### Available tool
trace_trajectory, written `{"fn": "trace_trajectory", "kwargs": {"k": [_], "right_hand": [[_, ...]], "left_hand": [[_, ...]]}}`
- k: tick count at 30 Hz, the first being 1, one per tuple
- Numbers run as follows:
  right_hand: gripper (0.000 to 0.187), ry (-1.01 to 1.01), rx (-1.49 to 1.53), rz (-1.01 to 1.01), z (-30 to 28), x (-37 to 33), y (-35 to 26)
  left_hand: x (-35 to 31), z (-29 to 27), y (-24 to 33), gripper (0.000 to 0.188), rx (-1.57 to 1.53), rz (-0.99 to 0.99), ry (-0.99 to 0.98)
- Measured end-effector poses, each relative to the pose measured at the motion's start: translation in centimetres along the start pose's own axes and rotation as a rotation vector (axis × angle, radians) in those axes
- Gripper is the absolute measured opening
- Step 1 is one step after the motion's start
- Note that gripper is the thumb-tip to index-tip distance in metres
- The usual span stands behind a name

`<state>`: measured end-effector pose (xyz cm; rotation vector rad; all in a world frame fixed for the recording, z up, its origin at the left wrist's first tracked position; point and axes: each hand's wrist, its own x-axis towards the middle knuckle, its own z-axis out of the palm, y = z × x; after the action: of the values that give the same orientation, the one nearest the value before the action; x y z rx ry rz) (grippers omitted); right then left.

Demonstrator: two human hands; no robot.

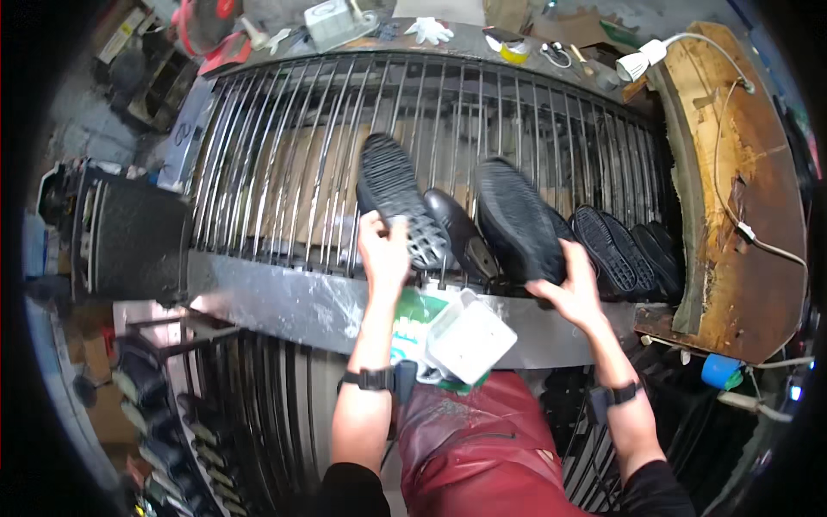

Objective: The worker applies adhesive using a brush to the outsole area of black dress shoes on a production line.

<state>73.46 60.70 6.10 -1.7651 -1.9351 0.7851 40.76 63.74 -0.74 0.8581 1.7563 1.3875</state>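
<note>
My left hand (385, 250) is closed on the heel end of a black shoe sole (392, 177), tilted over the rack of metal rods. That sole has ridges along its front and an open grid at the heel. My right hand (575, 289) grips the near end of a larger black sole (517, 207); whether a shoe is joined to it I cannot tell. Between the two lies a dark leather shoe (458, 231) on the rods. Right of my right hand, several black soles (613, 246) rest side by side with their treads showing.
The rod rack (293, 155) has a metal front ledge (284, 297). A clear plastic box (471, 338) stands at its edge before my red apron (482, 439). A white lamp (637, 62) hangs by the wooden panel (741, 224). White gloves (428, 31) lie behind; shoes (159, 414) fill a lower-left rack.
</note>
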Motion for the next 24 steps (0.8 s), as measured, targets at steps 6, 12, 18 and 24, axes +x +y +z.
{"fn": "trace_trajectory", "kwargs": {"k": [6,12,18,24], "right_hand": [[0.081,-0.213,-0.322,0.216,13.7,11.3,-3.1],[0.088,-0.217,-0.458,0.200,14.3,11.4,-2.3],[0.070,-0.121,-0.497,0.065,15.7,9.6,-2.2],[0.071,0.060,-0.626,-0.219,15.0,6.1,-1.7]], "left_hand": [[9.1,-0.5,-15.2,0.019,-0.303,-0.412,0.029],[9.0,-1.5,-14.0,0.033,-0.370,-0.426,-0.074],[8.6,-2.7,-12.3,0.037,-0.559,-0.504,-0.217],[9.1,-3.6,-16.0,0.031,-0.559,-0.403,-0.383]]}}
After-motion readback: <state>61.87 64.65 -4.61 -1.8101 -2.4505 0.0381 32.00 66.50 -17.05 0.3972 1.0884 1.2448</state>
